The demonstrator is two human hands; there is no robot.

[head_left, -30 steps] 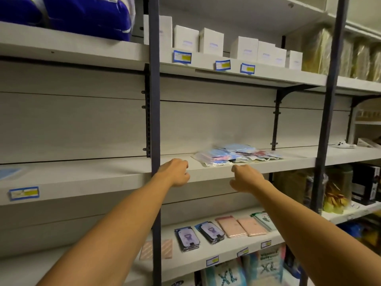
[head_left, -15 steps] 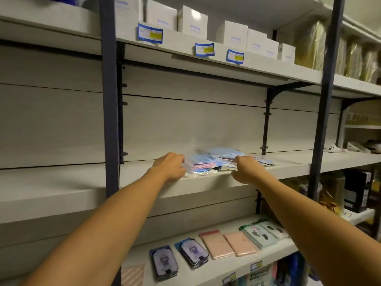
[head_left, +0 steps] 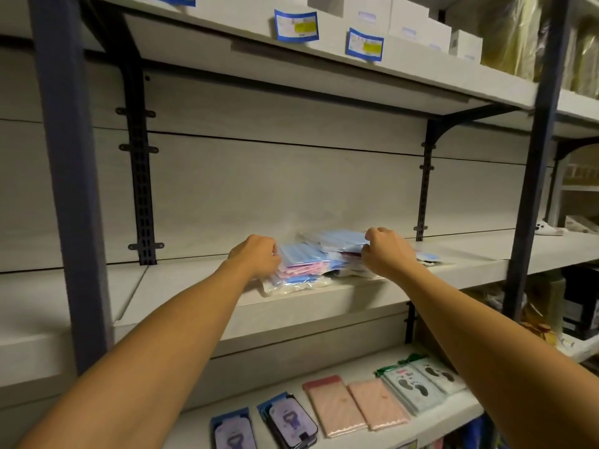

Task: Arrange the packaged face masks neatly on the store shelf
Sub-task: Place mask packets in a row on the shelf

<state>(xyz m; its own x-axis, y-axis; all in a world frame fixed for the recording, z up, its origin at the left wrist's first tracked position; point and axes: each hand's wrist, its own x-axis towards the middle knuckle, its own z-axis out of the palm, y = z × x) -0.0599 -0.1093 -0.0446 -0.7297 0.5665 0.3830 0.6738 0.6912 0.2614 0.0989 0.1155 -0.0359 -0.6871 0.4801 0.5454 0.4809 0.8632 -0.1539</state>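
Observation:
A loose pile of packaged face masks (head_left: 311, 259), blue and pink in clear plastic bags, lies on the middle white shelf (head_left: 201, 286) near its front edge. My left hand (head_left: 256, 256) grips the left end of the pile with curled fingers. My right hand (head_left: 387, 251) grips the right side of the pile, fingers curled over the top packs. A few more mask packs (head_left: 428, 257) stick out to the right behind my right hand.
Dark metal uprights (head_left: 68, 176) (head_left: 534, 150) frame the bay. White boxes (head_left: 418, 24) and blue price tags (head_left: 295, 24) sit on the shelf above. The shelf below holds pink packs (head_left: 356, 405), insole packs (head_left: 421, 384) and purple-printed packs (head_left: 288, 422).
Both hands have reached forward from the shelf edge onto the mask pile and taken hold of its two ends. The camera has moved closer and to the right.

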